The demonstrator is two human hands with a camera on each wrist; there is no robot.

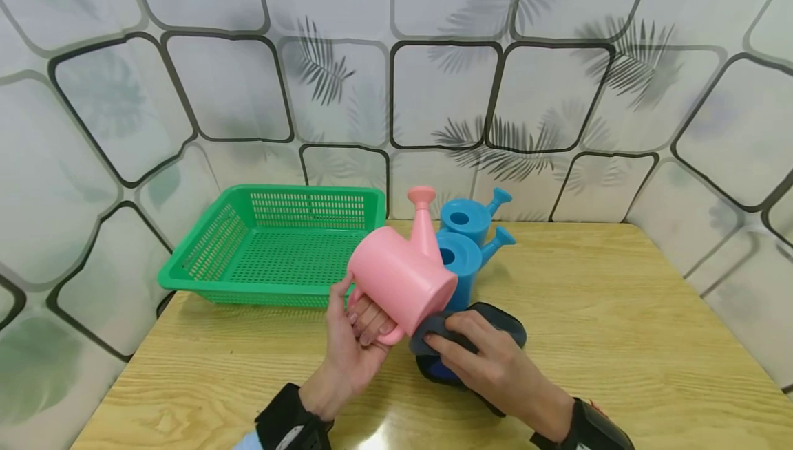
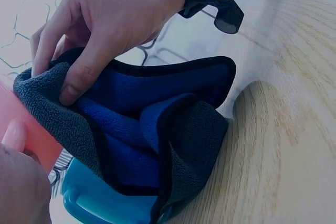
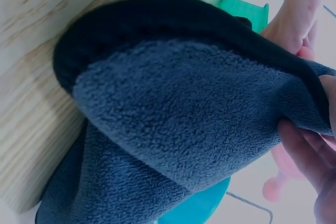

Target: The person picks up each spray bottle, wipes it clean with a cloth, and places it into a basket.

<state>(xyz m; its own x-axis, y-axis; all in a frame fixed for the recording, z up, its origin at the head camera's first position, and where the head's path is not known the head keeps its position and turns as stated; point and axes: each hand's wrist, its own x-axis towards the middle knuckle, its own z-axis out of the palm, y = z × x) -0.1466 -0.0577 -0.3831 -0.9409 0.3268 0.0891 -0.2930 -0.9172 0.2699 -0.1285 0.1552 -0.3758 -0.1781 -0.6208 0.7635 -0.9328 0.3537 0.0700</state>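
Note:
A pink watering can (image 1: pixel 399 271) is held up off the table, tilted, with its spout pointing up and away. My left hand (image 1: pixel 350 354) grips its handle, fingers curled through the loop. In my right hand (image 1: pixel 511 367) is a cloth, grey-blue outside and darker blue inside with black edging (image 2: pixel 194 145). Fingers and thumb pinch the cloth (image 3: pixel 168 108) against the can's base. The rest of the cloth hangs in folds toward the table. Two blue watering cans (image 1: pixel 466 219) stand upright, one behind the other, just behind the pink one, which partly hides the nearer.
A green plastic basket (image 1: pixel 272 293) with perforated sides sits at the back left of the wooden table (image 1: pixel 619 326). Patterned curtain-like walls (image 1: pixel 446 92) rise behind the table and on both sides.

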